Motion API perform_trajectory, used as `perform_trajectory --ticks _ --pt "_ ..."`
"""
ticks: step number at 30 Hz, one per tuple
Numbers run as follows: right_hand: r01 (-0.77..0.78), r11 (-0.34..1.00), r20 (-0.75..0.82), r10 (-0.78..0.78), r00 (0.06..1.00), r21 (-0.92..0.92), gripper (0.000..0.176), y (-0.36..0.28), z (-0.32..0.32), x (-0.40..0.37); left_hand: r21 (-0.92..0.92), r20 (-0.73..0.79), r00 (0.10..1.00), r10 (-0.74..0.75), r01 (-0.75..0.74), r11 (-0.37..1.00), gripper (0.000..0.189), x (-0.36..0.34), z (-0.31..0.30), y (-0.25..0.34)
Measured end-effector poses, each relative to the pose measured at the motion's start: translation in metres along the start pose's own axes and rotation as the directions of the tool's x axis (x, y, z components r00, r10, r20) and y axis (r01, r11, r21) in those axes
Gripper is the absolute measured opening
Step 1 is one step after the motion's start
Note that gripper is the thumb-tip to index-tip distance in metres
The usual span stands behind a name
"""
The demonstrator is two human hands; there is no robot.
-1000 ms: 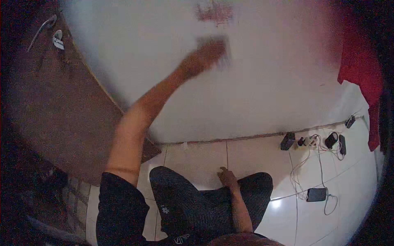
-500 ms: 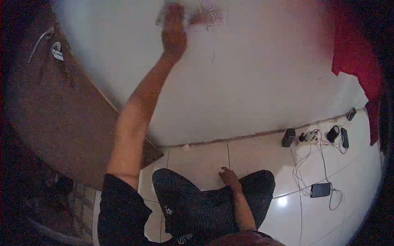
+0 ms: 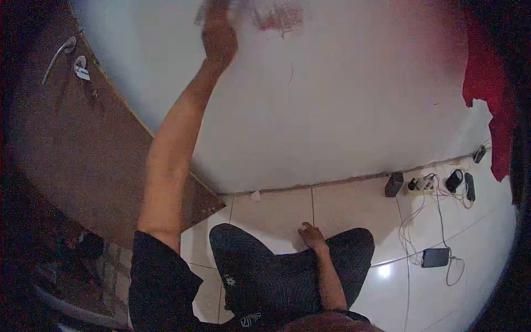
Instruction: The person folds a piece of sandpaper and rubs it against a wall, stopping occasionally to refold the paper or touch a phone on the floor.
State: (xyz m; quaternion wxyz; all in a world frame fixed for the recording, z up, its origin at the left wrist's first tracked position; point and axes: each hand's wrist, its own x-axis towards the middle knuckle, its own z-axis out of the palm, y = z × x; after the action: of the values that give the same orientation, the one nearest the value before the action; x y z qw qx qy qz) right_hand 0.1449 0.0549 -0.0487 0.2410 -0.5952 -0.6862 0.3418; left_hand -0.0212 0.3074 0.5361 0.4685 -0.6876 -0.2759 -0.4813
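Observation:
My left hand [image 3: 219, 41] is raised on a stretched arm to the white wall [image 3: 343, 99], at the top of the view. Its fingers are smeared by motion and partly cut off by the top edge; I cannot tell what they hold. Grey, streaky marks show around the fingers. Just right of the hand is a reddish-grey smudged patch [image 3: 278, 19] on the wall. Low between my knees, my right hand [image 3: 312, 237] hangs loosely with its fingers slightly bent and apart, holding nothing, its forearm over my dark trousers [image 3: 271, 282].
A brown door [image 3: 99, 144] with a metal handle [image 3: 58, 58] and a tagged lock [image 3: 81, 69] stands at left. On the tiled floor at right lie a dark box [image 3: 394, 185], plugs with cables [image 3: 423, 184] and a black adapter [image 3: 436, 257]. Red cloth [image 3: 487, 72] hangs at far right.
My left hand has moved left along the wall, away from the reddish patch. My right hand stays between my knees. The whole view has shifted slightly.

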Motion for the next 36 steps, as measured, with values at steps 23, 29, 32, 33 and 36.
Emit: perform_trajectory --ticks 23,29,32,33,36 --pt "-0.088 0.995 0.075 0.091 0.993 -0.043 0.051 -0.005 -0.015 -0.005 -0.082 -0.039 0.999 0.014 -0.018 0.997 0.059 -0.021 0.004 0.025" --pt "-0.065 0.998 0.045 0.064 0.997 0.013 0.053 -0.003 -0.012 -0.003 -0.081 0.305 0.660 0.687 -0.700 0.709 0.052 -0.149 0.034 0.084" --pt "-0.120 0.993 0.044 0.119 0.992 0.021 0.054 -0.012 -0.021 -0.006 -0.244 0.429 0.538 0.726 -0.704 0.667 0.050 -0.142 0.006 0.090" --pt "-0.091 0.996 0.028 0.090 0.996 0.006 0.054 -0.011 -0.021 -0.007 -0.273 0.415 0.520 0.746 -0.711 0.648 0.047 -0.135 0.012 0.078" --pt "-0.045 0.999 0.015 0.045 0.999 0.007 0.053 -0.011 -0.018 -0.008 0.036 0.423 0.690 0.588 -0.661 0.750 0.050 -0.082 0.014 0.048"
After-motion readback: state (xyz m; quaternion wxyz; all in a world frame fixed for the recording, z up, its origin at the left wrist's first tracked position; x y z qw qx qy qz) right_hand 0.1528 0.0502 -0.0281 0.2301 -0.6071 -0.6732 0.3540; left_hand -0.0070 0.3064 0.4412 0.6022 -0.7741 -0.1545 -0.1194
